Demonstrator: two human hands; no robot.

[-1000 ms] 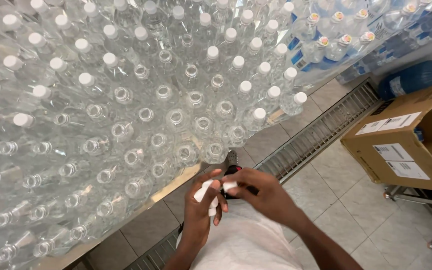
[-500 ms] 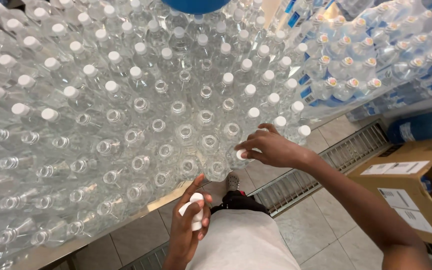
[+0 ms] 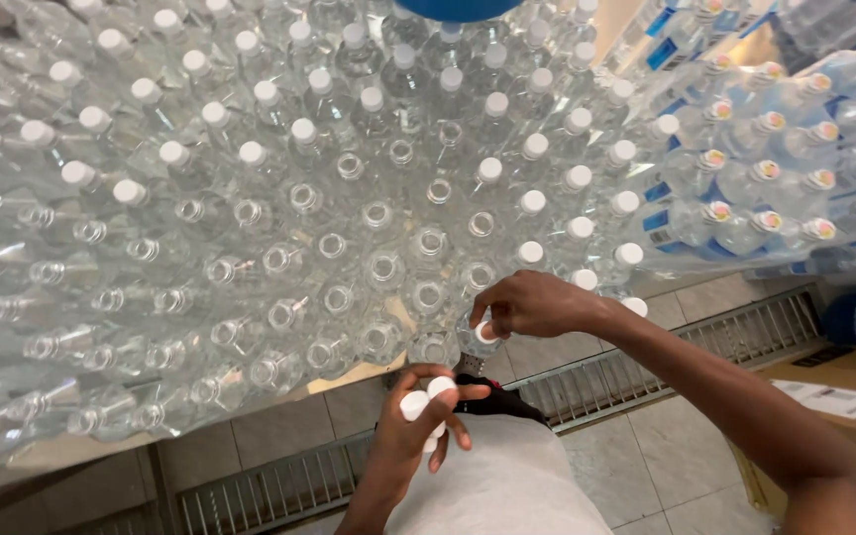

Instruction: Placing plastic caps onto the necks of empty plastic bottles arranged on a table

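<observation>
Two hands in our view, right hand (image 3: pixel 537 302) fingertips pinching white cap (image 3: pixel 487 332) onto clear bottle (image 3: pixel 476 339) at table (image 3: pixel 349 378) front edge, left hand (image 3: pixel 413 426) fingers curled around spare caps (image 3: pixel 426 396).

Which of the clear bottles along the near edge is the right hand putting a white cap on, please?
The bottle at the near edge, under the right hand. A white cap is pressed on its mouth by the fingers, while its neighbours to the left stand open.

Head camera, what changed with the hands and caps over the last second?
The right hand left the left hand, reached out and set a white cap on a front-row bottle. The left hand keeps its spare caps.
</observation>
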